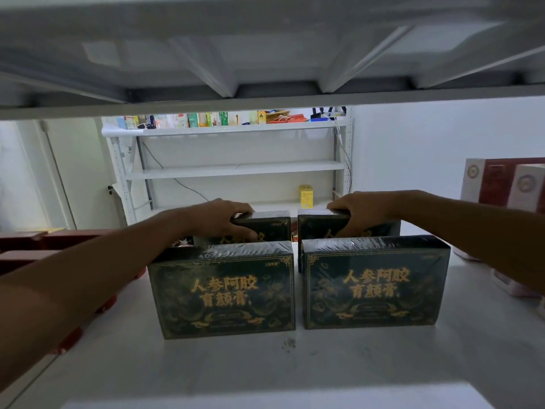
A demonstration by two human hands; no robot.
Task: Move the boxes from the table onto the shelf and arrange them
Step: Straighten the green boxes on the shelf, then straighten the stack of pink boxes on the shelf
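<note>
The white shelf board (265, 367) is bare along its near edge. At the middle of the board two dark green boxes with gold lettering stand upright side by side, faces toward the camera: the front left box (224, 290) and the front right box (374, 281), a narrow gap between them. Both forearms reach across the board past these two. Further in on the board, just behind them, stand the rear left box (272, 228) and the rear right box (317, 228), largely hidden. The left hand (218, 216) grips the rear left box, fingers curled over its top edge and thumb on its front face. The right hand (362, 211) holds the rear right box the same way. Dark red boxes (59, 240) sit at the board's left end, white and red cartons (501, 184) at its right end. Beyond the board's far edge stands a white rack (236, 169) bearing a small yellow box (306, 196).
</note>
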